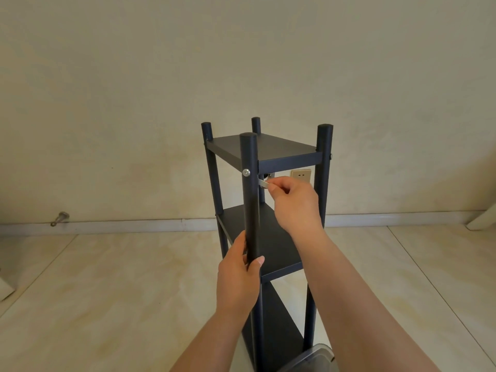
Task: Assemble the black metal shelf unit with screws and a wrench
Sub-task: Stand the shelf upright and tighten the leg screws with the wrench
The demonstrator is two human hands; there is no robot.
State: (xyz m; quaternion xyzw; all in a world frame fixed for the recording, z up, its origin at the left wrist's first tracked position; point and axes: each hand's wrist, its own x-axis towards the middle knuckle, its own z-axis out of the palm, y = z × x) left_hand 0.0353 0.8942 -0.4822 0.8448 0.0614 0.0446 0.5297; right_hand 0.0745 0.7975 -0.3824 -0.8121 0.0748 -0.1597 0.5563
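The black metal shelf unit (268, 151) stands upright on the floor, with four round posts and three shelves showing. My left hand (237, 280) is wrapped around the near front post (249, 210) at about mid height. A silver screw head (246, 172) sits in that post just under the top shelf. My right hand (292, 200) reaches in behind the post and pinches a small flat silver wrench (263, 183) under the top shelf's near corner. The wrench's working end is hidden by the post.
A clear plastic container (312, 358) lies on the floor at the shelf's base, bottom edge of view. A wall socket (301, 175) shows behind the unit. A metal door stop (59, 218) sticks out of the baseboard at left. Pale tiled floor surrounds the unit.
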